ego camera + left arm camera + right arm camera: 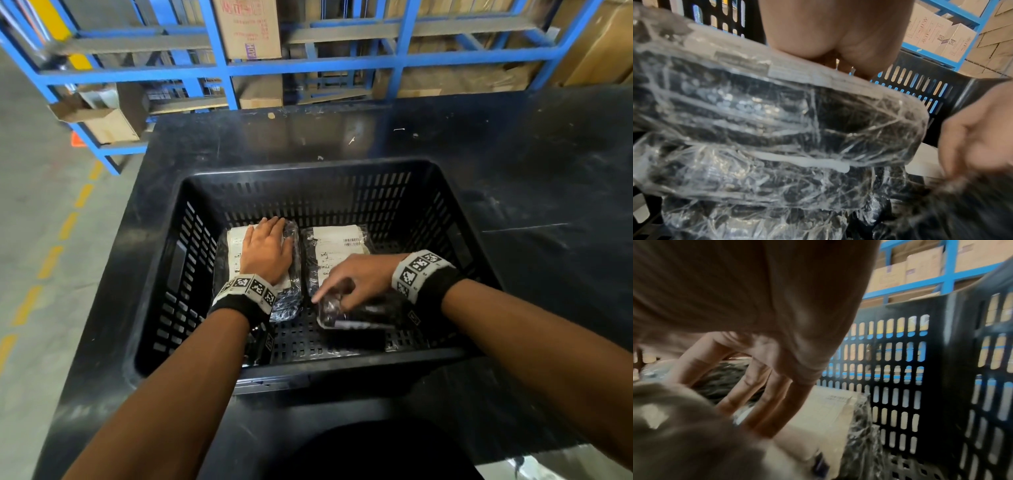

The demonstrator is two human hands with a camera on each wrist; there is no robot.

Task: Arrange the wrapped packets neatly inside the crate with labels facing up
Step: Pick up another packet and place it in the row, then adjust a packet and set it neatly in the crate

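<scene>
A black slotted crate (308, 168) stands on a black table. Two wrapped packets lie side by side at its back, white labels up: the left packet (236, 243) and the right packet (339, 240). My left hand (267, 250) rests flat on the left packet, fingers straight. My right hand (352, 277) grips a third, dark packet (359, 315), tilted at the front right, no label showing. In the left wrist view the clear-wrapped left packet (777, 121) fills the frame under my palm (838, 32). The right wrist view shows my fingers (766, 386) above the labelled packet (828, 410).
The crate's slotted walls (900, 369) rise close around both hands. Bare crate floor (301, 339) shows at the front, between the packets and the near wall. Blue shelving (219, 68) with cardboard boxes stands behind the table (513, 154).
</scene>
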